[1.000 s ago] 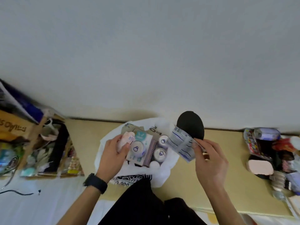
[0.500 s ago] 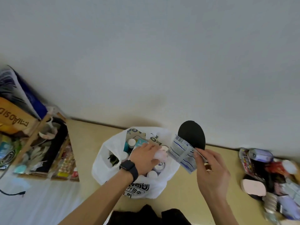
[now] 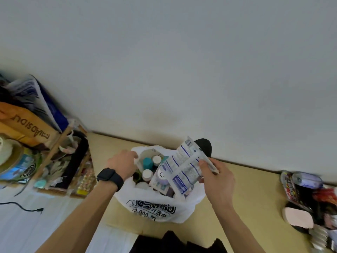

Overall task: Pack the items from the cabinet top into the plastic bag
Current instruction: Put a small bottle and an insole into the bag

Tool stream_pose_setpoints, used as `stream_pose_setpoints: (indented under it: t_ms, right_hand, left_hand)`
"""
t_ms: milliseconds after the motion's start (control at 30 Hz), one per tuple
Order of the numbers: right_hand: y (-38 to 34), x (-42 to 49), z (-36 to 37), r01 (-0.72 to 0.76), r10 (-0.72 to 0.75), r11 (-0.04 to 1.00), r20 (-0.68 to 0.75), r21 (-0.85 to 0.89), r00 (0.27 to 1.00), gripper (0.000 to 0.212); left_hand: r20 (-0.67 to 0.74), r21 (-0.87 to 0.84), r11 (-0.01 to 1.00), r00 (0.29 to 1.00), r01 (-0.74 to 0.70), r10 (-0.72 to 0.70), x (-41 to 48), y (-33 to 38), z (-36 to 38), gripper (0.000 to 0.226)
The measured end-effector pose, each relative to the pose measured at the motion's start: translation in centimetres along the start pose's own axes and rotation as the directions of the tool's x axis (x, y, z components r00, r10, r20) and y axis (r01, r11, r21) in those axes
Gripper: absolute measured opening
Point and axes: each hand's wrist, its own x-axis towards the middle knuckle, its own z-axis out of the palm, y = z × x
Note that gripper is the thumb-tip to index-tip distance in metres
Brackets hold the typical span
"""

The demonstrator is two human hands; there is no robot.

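Looking down onto a pale yellow cabinet top (image 3: 246, 198), with a white plastic bag (image 3: 182, 209) standing on it close in. Showing dark print on the bag's near face: a figure seeming to read 2,999 and characters ending 放中, the rest lost in creases. Gripping the bag's left rim with the left hand (image 3: 124, 165), a black watch (image 3: 109, 177) on that wrist, fingertips buried in the plastic and holding the mouth open. Pinching a flat white packet (image 3: 184, 168) between thumb and fingers of the right hand (image 3: 217, 178), its lower end already dipping into the opening, its upper end tilting up and away. Carrying a barcode near the packet's top and blue-lined small print too fine to read. Filling the bag already: white-capped bottles (image 3: 156, 159) and a teal one beside them. Judging from this, working mid-task on loading the packet; calling next for sliding it down beside the bottles and letting go, then reaching right. Waiting well apart at the right edge, a heap of items (image 3: 300, 194) with red and yellow wrappers, unreadable. Sitting far left, an orange-brown box (image 3: 27, 125) with inverted lettering, not clearly legible. Ending at a black round thing (image 3: 205, 146) against the wall.
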Motion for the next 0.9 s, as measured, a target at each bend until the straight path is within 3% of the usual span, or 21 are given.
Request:
stream_pose_setpoints:
  t_ms: [100, 200, 300, 433, 533, 633, 767, 833, 900]
  right_hand:
    - [-0.3, -0.4, 3.6, 0.020, -0.017, 0.999, 0.109, -0.032, 0.994, 0.006]
    - [-0.4, -1.2, 7.0, 0.121, -0.100, 0.987, 0.180, -0.106, 0.979, 0.007]
    - [-0.5, -1.5, 9.8, 0.232, -0.158, 0.940, 0.283, -0.252, 0.946, 0.013]
    - [0.1, -1.4, 12.1, 0.432, -0.109, 0.728, 0.532, -0.532, 0.839, 0.035]
    - [0.3, -0.5, 11.1, 0.391, -0.096, 0.707, 0.467, -0.589, 0.879, 0.042]
    - [0.4, 0.7, 8.5, 0.378, -0.212, 0.744, 0.343, -0.551, 0.915, 0.026]
    - [0.3, 1.5, 5.7, 0.409, -0.350, 0.772, 0.212, -0.487, 0.913, 0.008]
    - [0.3, 1.6, 4.7, 0.345, -0.298, 0.817, 0.174, -0.462, 0.939, 0.011]
    - [0.1, 1.4, 4.2, 0.160, -0.113, 0.911, 0.143, -0.379, 0.983, 0.014]
  left_hand:
    - [-0.068, -0.280, 0.960, 0.998, -0.026, 0.007, -0.1, -0.8, -1.1, 0.052]
    - [-0.047, -0.562, 0.827, 0.998, -0.004, -0.028, -0.5, -1.5, -2.4, 0.050]
    - [-0.096, -0.643, 0.766, 0.994, -0.025, -0.048, -0.8, -1.9, -3.7, 0.046]
    - [-0.207, -0.597, 0.794, 0.978, -0.117, -0.012, -0.7, -1.9, -3.9, 0.042]
    - [-0.259, -0.593, 0.791, 0.966, -0.154, -0.006, -0.2, -1.2, -4.0, 0.039]
    - [-0.296, -0.591, 0.788, 0.955, -0.174, -0.012, 0.4, -0.5, -4.0, 0.033]
    - [-0.318, -0.489, 0.866, 0.946, -0.104, -0.066, 1.2, 0.1, -4.7, 0.023]
    - [-0.261, -0.442, 0.896, 0.962, -0.046, -0.080, 1.5, 0.2, -5.3, 0.034]
    - [-0.207, -0.544, 0.835, 0.978, -0.083, -0.037, 1.6, 0.3, -5.9, 0.031]
